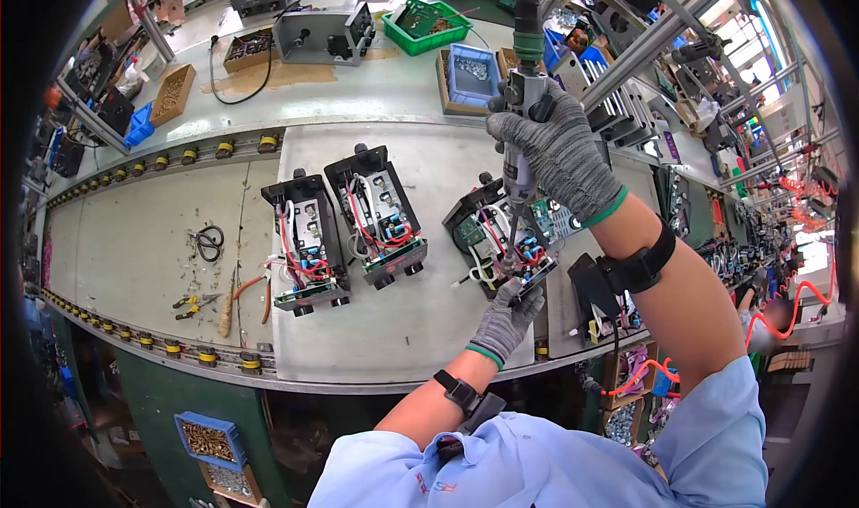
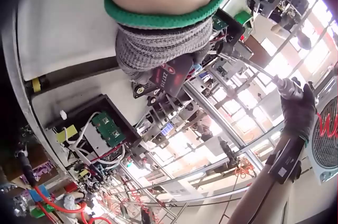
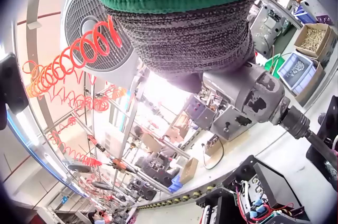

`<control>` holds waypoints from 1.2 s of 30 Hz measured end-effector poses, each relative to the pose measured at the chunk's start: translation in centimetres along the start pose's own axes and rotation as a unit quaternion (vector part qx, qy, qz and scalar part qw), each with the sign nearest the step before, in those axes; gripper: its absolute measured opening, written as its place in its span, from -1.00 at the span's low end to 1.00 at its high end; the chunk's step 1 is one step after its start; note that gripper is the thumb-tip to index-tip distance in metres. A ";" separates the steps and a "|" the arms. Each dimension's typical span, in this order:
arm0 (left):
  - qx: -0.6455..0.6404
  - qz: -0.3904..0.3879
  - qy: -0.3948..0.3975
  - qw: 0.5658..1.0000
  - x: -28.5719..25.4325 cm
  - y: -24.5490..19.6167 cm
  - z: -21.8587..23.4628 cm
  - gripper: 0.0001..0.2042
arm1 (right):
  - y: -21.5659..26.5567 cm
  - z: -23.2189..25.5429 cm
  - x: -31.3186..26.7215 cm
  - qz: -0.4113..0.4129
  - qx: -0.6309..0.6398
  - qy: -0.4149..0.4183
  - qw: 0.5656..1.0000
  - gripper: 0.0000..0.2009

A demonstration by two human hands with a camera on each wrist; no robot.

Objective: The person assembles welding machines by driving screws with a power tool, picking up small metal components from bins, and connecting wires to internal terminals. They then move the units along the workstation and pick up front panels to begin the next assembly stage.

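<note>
Head view: an open unit [image 1: 471, 232] on the worktop [image 1: 358, 340] is partly hidden by the screwdriver [image 1: 520, 173] clamped in the right hand [image 1: 565, 150]. Left wrist view: the unit's front panel [image 2: 171, 74] is gripped by the left hand [image 2: 158, 49]. Right wrist view: a fan [image 3: 84, 7] and blue bin [image 3: 304, 79] are seen beyond.

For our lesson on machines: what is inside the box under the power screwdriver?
Inside the box are a green circuit board, red wires and white wires. The power screwdriver, in the right hand, and the left hand cover parts of it; what lies behind is hidden.
</note>
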State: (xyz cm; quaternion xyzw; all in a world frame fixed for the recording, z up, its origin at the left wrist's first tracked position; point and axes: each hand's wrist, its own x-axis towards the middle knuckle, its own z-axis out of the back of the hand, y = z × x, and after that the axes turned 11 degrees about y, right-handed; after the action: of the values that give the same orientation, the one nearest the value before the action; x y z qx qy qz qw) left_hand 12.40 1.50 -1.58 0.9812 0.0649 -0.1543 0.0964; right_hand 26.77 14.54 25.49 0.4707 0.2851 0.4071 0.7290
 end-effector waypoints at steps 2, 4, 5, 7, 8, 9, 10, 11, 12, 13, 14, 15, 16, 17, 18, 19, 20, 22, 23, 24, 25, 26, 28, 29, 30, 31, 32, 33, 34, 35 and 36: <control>0.024 0.002 0.007 1.000 -0.5 -0.5 0.3 -0.61 | -0.7 -0.3 -0.2 -0.013 0.033 -0.002 0.999 -0.65; 0.050 0.001 0.014 0.999 -1.6 -1.7 0.5 -0.62 | -0.9 -1.3 -0.1 -0.025 0.076 -0.027 0.996 -0.69; 0.078 0.022 0.020 0.997 -2.7 -2.4 0.8 -0.60 | -1.2 -1.8 -0.3 -0.027 0.080 -0.024 0.996 -0.69; 0.105 0.039 0.024 0.993 -4.9 -3.9 0.8 -0.58 | -1.7 -2.9 -0.6 -0.053 0.105 0.014 0.993 -0.67; 0.163 0.053 0.035 0.985 -5.9 -4.6 0.6 -0.52 | -3.4 -3.6 -0.4 -0.033 0.122 0.022 0.992 -0.67; 0.219 0.068 0.046 0.972 -6.8 -5.3 0.2 -0.45 | -4.4 -4.6 -0.6 -0.033 0.124 0.025 0.991 -0.67; 0.239 0.092 0.052 0.965 -7.4 -5.9 -0.1 -0.31 | -5.1 -5.6 -0.8 -0.042 0.098 0.014 0.994 -0.67; 0.236 0.088 0.049 0.966 -7.6 -6.1 0.4 -0.31 | -5.6 -6.5 -0.9 -0.051 0.072 0.004 0.996 -0.67; 0.246 0.077 0.049 0.965 -7.8 -6.1 0.9 -0.28 | -6.2 -7.2 -0.9 -0.080 0.023 0.003 0.996 -0.66; 0.255 0.066 0.051 0.963 -8.0 -6.0 1.4 -0.24 | -6.8 -7.6 -0.8 -0.082 0.023 0.006 0.996 -0.66; 0.267 0.056 0.061 0.960 -8.0 -5.9 1.8 -0.23 | -7.5 -8.0 -0.8 -0.108 -0.014 -0.003 0.994 -0.65; 0.264 0.056 0.061 0.961 -8.0 -5.7 2.6 -0.23 | -8.1 -8.3 -0.7 -0.134 -0.051 -0.013 0.990 -0.64; 0.248 0.056 0.072 0.964 -7.7 -5.6 3.2 -0.23 | -8.5 -8.4 -0.7 -0.150 -0.048 -0.018 0.987 -0.63; 0.234 0.055 0.084 0.967 -7.6 -5.5 3.8 -0.24 | -9.2 -8.7 -0.6 -0.150 -0.051 -0.016 0.987 -0.63; 0.238 0.061 0.067 0.967 -8.3 -6.0 2.1 -0.23 | -9.4 -9.1 -0.4 -0.163 -0.056 -0.037 0.984 -0.63; 0.236 0.059 0.070 0.968 -8.3 -6.2 2.1 -0.23 | -9.7 -9.5 -0.3 -0.175 -0.061 -0.057 0.981 -0.63; 0.232 0.061 0.055 0.969 -8.4 -6.3 2.2 -0.23 | -9.9 -9.7 -0.2 -0.182 -0.065 -0.066 0.979 -0.63; 0.225 0.062 0.041 0.971 -8.4 -6.1 3.3 -0.24 | -10.3 -10.5 -0.3 -0.184 -0.101 -0.069 0.975 -0.63; 0.217 0.053 0.056 0.973 -8.2 -6.0 3.9 -0.26 | -10.5 -10.8 -0.2 -0.186 -0.136 -0.076 0.970 -0.63; 0.208 0.042 0.072 0.974 -7.9 -5.9 4.3 -0.28 | -11.2 -10.9 0.1 -0.184 -0.140 -0.075 0.970 -0.63; 0.206 0.041 0.075 0.975 -7.8 -5.9 4.2 -0.28 | -12.0 -11.0 0.4 -0.166 -0.103 -0.081 0.977 -0.62; 0.201 0.022 0.078 0.976 -8.0 -5.7 4.3 -0.29 | -13.0 -11.0 0.2 -0.151 -0.066 -0.088 0.982 -0.62; 0.192 0.003 0.084 0.978 -7.9 -5.1 5.0 -0.29 | -12.3 -11.0 0.1 -0.156 -0.090 -0.098 0.979 -0.61; 0.199 -0.006 0.087 0.976 -7.7 -4.8 5.6 -0.29 | -12.0 -11.0 -0.1 -0.160 -0.110 -0.108 0.975 -0.61; 0.206 -0.016 0.091 0.974 -7.8 -4.8 5.6 -0.29 | -11.7 -11.2 -0.2 -0.162 -0.093 -0.110 0.976 -0.61; 0.205 -0.016 0.092 0.974 -7.8 -4.9 5.6 -0.29 | -11.4 -11.2 -0.2 -0.163 -0.094 -0.109 0.976 -0.61; 0.211 -0.023 0.090 0.973 -8.0 -4.8 5.6 -0.30 | -11.1 -11.3 -0.4 -0.164 -0.114 -0.112 0.973 -0.62; 0.217 -0.031 0.088 0.972 -8.0 -4.9 5.6 -0.31 | -11.1 -11.4 -0.4 -0.164 -0.134 -0.114 0.971 -0.62; 0.215 -0.032 0.086 0.972 -8.0 -4.9 6.0 -0.31 | -11.2 -11.4 -0.4 -0.165 -0.134 -0.112 0.971 -0.62; 0.229 -0.026 0.087 0.969 -7.9 -4.9 6.4 -0.32 | -11.1 -11.2 -0.5 -0.167 -0.106 -0.111 0.974 -0.62; 0.244 -0.021 0.089 0.966 -7.9 -5.1 6.4 -0.33 | -11.2 -10.9 -0.5 -0.167 -0.077 -0.110 0.977 -0.62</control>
State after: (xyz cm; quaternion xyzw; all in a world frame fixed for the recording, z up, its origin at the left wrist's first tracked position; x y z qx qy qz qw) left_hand 2.23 4.38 -5.94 0.9832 0.0541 -0.0797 -0.1551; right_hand 21.45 16.56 10.87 0.4006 0.2454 0.2456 0.8479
